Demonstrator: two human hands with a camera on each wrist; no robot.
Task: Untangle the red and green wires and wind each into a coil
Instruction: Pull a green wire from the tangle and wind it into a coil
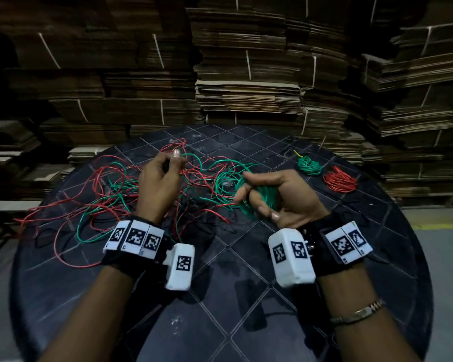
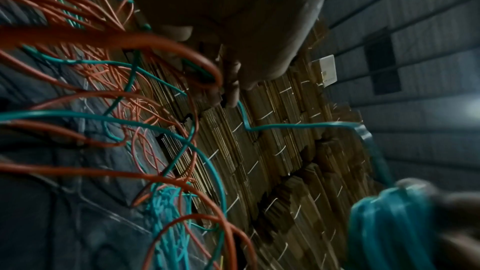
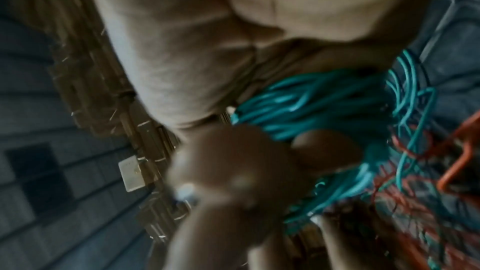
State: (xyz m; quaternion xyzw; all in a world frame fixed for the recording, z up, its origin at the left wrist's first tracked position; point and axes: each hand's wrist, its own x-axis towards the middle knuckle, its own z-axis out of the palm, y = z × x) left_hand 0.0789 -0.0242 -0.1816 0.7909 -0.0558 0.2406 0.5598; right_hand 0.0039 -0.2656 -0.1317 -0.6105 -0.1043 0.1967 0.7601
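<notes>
A loose tangle of red and green wires [image 1: 115, 194] sprawls over the left and middle of the dark round table [image 1: 220, 296]. My left hand [image 1: 173, 163] is raised over the tangle, thumb up, and pinches a green wire [image 2: 298, 125]. That strand runs across to a partly wound green coil [image 1: 264, 197]. My right hand [image 1: 262, 202] grips this coil, its fingers curled through the loops [image 3: 298, 102]. The left wrist view shows my fingertips [image 2: 233, 83] closed on the strand and the coil [image 2: 389, 223] at lower right. Blur hides where the strand joins the coil.
A small wound green coil [image 1: 309, 165] and a wound red coil [image 1: 340, 180] lie at the table's far right. Tall stacks of flattened cardboard [image 1: 246, 74] stand close behind the table. The table's near half holds no wires.
</notes>
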